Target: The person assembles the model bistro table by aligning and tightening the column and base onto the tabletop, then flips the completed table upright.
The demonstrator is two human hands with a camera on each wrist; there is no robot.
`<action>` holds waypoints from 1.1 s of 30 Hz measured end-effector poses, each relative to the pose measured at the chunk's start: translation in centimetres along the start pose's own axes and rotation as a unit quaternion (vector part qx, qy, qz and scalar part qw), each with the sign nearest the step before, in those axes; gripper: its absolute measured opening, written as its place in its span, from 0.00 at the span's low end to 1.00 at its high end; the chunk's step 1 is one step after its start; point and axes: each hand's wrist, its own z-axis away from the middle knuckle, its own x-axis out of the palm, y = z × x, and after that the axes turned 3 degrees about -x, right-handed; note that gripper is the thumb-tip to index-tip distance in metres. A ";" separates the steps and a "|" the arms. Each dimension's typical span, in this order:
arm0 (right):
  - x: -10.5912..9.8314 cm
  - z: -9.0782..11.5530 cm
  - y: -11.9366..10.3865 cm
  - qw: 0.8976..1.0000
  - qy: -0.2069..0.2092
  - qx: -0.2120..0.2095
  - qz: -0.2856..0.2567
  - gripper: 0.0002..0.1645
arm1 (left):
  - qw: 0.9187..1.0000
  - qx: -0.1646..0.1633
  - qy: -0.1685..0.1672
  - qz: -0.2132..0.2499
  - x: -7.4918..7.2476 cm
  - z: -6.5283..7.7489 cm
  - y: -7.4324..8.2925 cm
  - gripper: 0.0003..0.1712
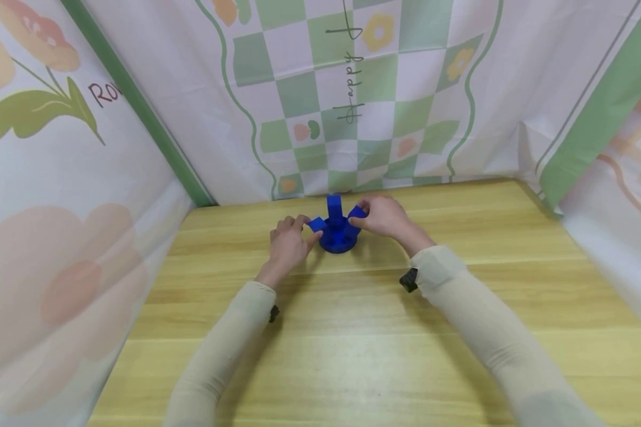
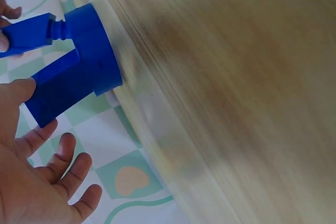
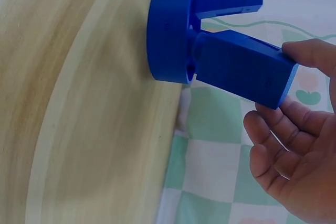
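Observation:
A round blue base (image 1: 338,247) stands on the table, with rectangular blue blocks rising from it. The back block (image 1: 333,209) is upright; the left block (image 1: 317,224) and right block (image 1: 357,212) lean outward. My left hand (image 1: 288,244) pinches the left block's outer end between thumb and index finger, its other fingers spread loosely. On the other side, my right hand (image 1: 386,217) pinches the outer end of the right block. A narrow ribbed neck shows between a block (image 2: 29,34) and the base (image 2: 94,48) in the left wrist view.
The wooden table (image 1: 347,344) stretches toward me. Close behind the blue piece hangs a checkered cloth (image 1: 336,127), and flowered cloth (image 1: 85,249) covers the left side. Dark devices sit at both wrists, the right one (image 1: 409,280) more visible.

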 end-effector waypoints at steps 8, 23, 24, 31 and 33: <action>0.9 -0.9 0.0 0.999 0.027 -0.032 0.030 0.32 | 1.000 0.000 -0.003 -0.008 -0.1 -0.1 0.0 0.32; 0.6 -1.4 -0.3 0.996 0.015 -0.071 0.058 0.36 | 1.000 -0.001 -0.002 -0.007 -0.3 0.0 0.0 0.31; 0.7 -1.4 -0.3 0.995 0.012 -0.075 0.059 0.36 | 1.000 -0.001 -0.002 -0.006 -0.3 0.0 -0.1 0.31; 1.1 -1.4 -0.5 0.996 0.012 -0.068 0.060 0.27 | 1.000 0.004 0.004 -0.007 -0.1 0.0 -0.2 0.31; 1.3 -1.4 -0.4 0.997 0.015 -0.051 0.056 0.26 | 1.000 0.005 0.003 -0.008 -0.1 0.0 -0.2 0.32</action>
